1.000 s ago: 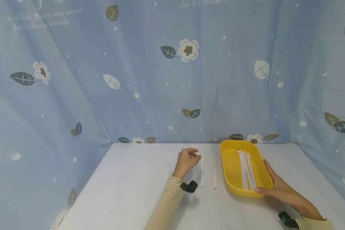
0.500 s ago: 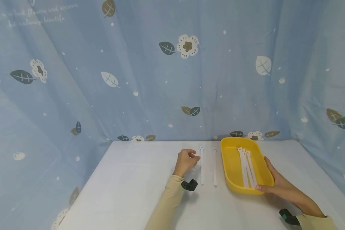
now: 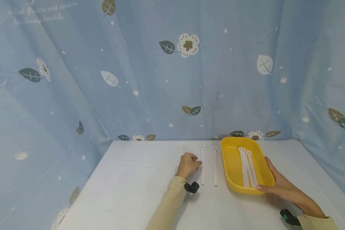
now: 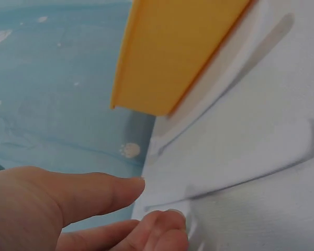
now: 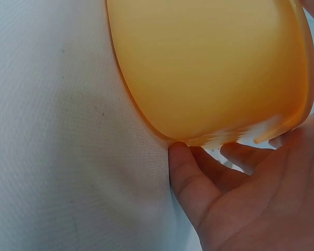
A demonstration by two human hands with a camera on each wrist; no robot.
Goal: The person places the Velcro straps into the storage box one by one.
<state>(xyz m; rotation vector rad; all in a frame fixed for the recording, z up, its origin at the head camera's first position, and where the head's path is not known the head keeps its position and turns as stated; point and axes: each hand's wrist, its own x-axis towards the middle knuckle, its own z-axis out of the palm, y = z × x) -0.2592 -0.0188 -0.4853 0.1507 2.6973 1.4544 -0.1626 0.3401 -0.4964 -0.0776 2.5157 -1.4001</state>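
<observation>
Two white cable ties lie lengthwise and apart on the white table, the left one [image 3: 202, 175] beside my left hand and the right one [image 3: 215, 167] nearer the tray. My left hand [image 3: 187, 165] hovers at the left tie, thumb and fingers loosely bent. In the left wrist view a gap shows between thumb [image 4: 102, 193] and fingertips, with nothing held there. My right hand [image 3: 284, 188] grips the near right corner of a yellow plastic tray [image 3: 232, 166], thumb over its rim. Several more cable ties [image 3: 248, 169] lie bunched inside the tray.
A blue curtain [image 3: 149, 64] printed with leaves and flowers hangs behind the table [image 3: 126, 191] and along both sides. Black wrist cameras sit at both cuffs, the left one [image 3: 191, 187] close to the near end of the left tie.
My left hand has shifted slightly toward me and to the right along the left cable tie. My right hand keeps its hold on the tray; the head view has tilted a little.
</observation>
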